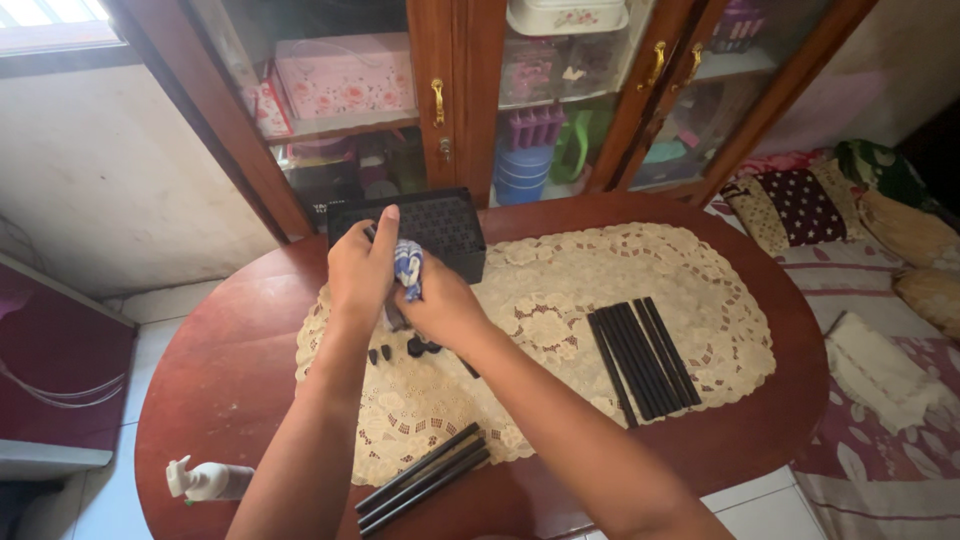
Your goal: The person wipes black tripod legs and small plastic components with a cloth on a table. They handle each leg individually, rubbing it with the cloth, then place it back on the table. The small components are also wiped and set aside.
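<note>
Gripping a blue-white cloth (408, 268), both hands' fingers clamp together beside the black box (415, 228); bare worktop (230, 370) rims the lace mat (560, 320); box contents unclear.

Two bare arms are seen, and each one ends in a hand: the left hand (360, 268) and the right hand (443, 305). No sleeves are worn on the parts that can be seen, and no watch, ring or band is seen on the wrists or fingers. The arms are long and thin, the thumb of the left hand is seen clearly, and the nails are cut short as far as can be told.
</note>
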